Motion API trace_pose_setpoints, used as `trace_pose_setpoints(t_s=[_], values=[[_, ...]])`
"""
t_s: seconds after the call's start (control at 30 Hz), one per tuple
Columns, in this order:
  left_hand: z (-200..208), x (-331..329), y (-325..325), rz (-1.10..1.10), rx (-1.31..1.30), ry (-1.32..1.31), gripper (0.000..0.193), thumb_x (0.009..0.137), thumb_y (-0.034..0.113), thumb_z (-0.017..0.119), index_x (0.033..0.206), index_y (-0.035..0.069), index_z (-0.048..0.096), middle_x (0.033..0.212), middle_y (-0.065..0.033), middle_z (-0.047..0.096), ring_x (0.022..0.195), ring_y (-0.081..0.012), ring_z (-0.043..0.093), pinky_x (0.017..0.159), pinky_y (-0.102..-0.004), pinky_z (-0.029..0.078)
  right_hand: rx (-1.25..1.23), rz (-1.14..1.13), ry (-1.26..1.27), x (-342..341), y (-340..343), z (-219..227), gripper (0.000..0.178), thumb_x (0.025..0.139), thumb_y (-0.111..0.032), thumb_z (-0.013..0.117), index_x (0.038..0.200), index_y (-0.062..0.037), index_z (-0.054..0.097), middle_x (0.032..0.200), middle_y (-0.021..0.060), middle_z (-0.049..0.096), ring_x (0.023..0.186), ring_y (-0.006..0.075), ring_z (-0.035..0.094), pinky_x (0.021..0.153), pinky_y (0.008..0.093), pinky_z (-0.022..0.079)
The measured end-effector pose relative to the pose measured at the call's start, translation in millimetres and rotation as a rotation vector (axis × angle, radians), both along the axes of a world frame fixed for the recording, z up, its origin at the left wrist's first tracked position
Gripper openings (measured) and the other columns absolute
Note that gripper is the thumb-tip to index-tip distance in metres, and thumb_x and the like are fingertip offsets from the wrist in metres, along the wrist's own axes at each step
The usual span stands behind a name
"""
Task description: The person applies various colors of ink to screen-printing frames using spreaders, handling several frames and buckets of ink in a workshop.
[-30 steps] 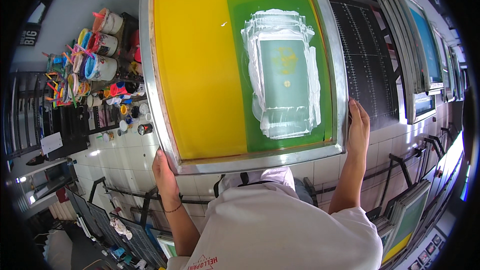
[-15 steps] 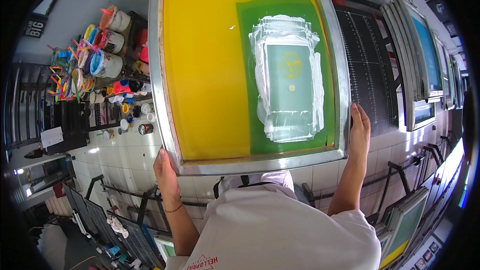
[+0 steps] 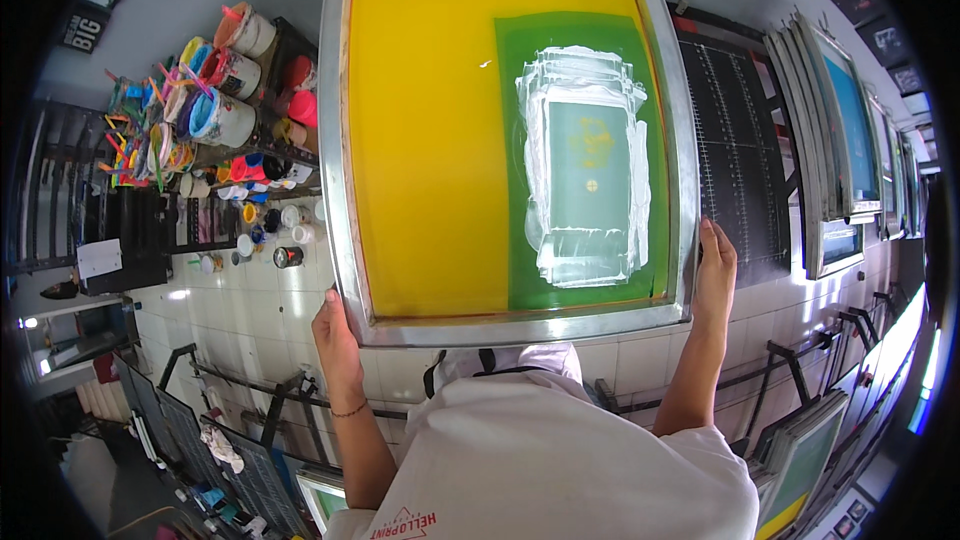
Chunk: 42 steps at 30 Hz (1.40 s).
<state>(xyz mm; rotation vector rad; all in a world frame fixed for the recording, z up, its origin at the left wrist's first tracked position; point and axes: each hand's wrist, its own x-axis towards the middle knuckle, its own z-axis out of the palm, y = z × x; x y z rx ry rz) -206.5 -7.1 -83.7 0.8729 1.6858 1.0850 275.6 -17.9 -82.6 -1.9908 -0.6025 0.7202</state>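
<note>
A large screen-printing frame (image 3: 520,328) with a silver metal rim is held up in front of me. Its yellow mesh (image 3: 430,160) carries a green coated area (image 3: 570,32) on the right. Thick white ink (image 3: 537,145) is smeared round a paler rectangle there, which shows a faint yellow design and a small round mark. My left hand (image 3: 338,335) grips the rim near its lower left corner, thumb on the outer side. My right hand (image 3: 716,265) holds the right side, a little above the lower corner. The fingers behind the rim are partly hidden, and the top end runs out of view.
Ink-stained buckets (image 3: 222,120) with sticks crowd a shelf at the left. Small jars (image 3: 288,257) stand below them. A black board with white marks (image 3: 742,160) lies to the right, beside stacked screens (image 3: 850,130). More screens (image 3: 805,460) lean at lower right, near dark metal rails.
The frame's left rim and my left hand sit farther right in view, and the white ink lies slightly lower. The surroundings have shifted as well. Both hands keep their hold.
</note>
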Motion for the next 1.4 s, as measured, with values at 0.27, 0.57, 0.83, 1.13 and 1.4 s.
trace_pose_setpoints(t_s=[0.27,0.57,0.83,1.13,1.4], values=[[-0.8,2.8,3.3,-0.006,0.032,-0.01,0.043,0.112,0.037,0.049,0.103,-0.001,0.066,0.085,0.0059,0.052,0.079,-0.0052,0.041,0.071,-0.0223,0.036,-0.012,-0.013,0.004,-3.8,1.7,5.0,0.062,0.104,-0.043,0.056,0.14,0.0063,0.058,0.136,0.018,0.065,0.133,0.0255,0.056,0.115,0.0356,0.036],[-2.3,3.2,8.5,-0.016,0.01,0.226,0.047,0.109,0.037,0.054,0.127,-0.006,0.058,0.102,-0.0038,0.06,0.091,-0.0104,0.05,0.084,-0.0257,0.043,-0.086,-0.029,-0.067,-18.2,20.2,20.5,0.061,0.106,-0.048,0.054,0.125,0.0098,0.063,0.114,0.014,0.067,0.108,0.0189,0.059,0.099,0.0326,0.044],[10.0,64.2,6.0,-0.309,0.319,0.009,0.044,0.104,0.024,0.058,0.135,-0.005,0.047,0.127,-0.0144,0.053,0.104,-0.0178,0.054,0.093,-0.035,0.047,0.022,-0.36,-0.035,41.3,-64.3,43.8,0.063,0.107,-0.047,0.052,0.138,0.0071,0.059,0.123,0.0145,0.066,0.114,0.0217,0.059,0.102,0.0339,0.044],[43.4,180.6,14.7,-0.895,0.496,0.023,0.067,0.094,0.031,0.071,0.137,-0.012,0.043,0.132,-0.0296,0.045,0.125,-0.0421,0.046,0.111,-0.0485,0.035,0.058,-0.78,-0.267,58.6,-257.9,118.7,0.074,0.105,-0.055,0.051,0.151,0.0033,0.048,0.144,0.0197,0.058,0.125,0.0311,0.061,0.106,0.0395,0.048],[40.6,226.1,2.9,-1.154,0.496,0.02,0.077,0.093,0.039,0.073,0.133,-0.019,0.042,0.135,-0.035,0.043,0.13,-0.0469,0.043,0.113,-0.0499,0.035,0.037,-1.021,-0.317,10.5,-343.5,136.4,0.072,0.106,-0.053,0.051,0.148,0.0051,0.051,0.143,0.0193,0.059,0.126,0.0297,0.059,0.106,0.0392,0.047]])
